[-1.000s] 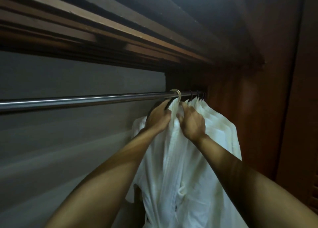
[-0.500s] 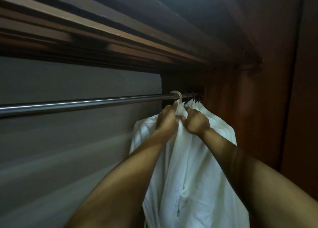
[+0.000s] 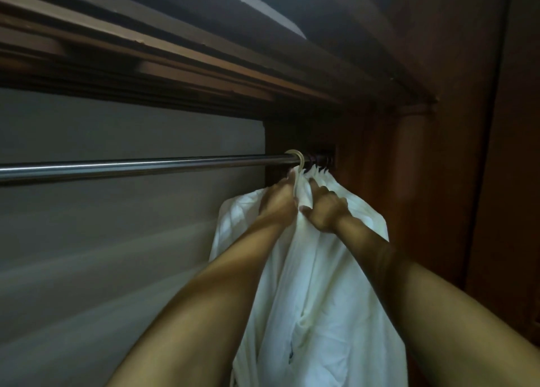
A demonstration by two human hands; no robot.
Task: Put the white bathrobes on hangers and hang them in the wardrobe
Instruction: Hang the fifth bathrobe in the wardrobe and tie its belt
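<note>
Bathrobe: the front white bathrobe (image 3: 318,299) is hanging from the rail at the right end of the wardrobe, its soft, creased cloth falling in long folds past the bottom edge of the view.
Hanger: a pale hook (image 3: 298,159) is curving over the rail just above the collar; the rest of the hanger is lying hidden under cloth and hands.
Left hand: the left hand (image 3: 279,201) is curling its fingers round the collar cloth just under the hook, gripping it.
Right hand: the right hand (image 3: 327,208) is pinching the collar fold just beside the left hand, thumb pressing against the cloth.
Other robes: more white bathrobes (image 3: 359,211) are hanging packed behind the front one, on dark hooks (image 3: 320,163) crowding the rail's end.
Rail: a smooth, round metal rail (image 3: 131,167) is running level from the left edge to the right wall.
Wardrobe: dark reddish wood (image 3: 438,167) is forming the right side and the stepped top frame; a plain grey back panel (image 3: 117,240) is lying in dim light behind the rail.
</note>
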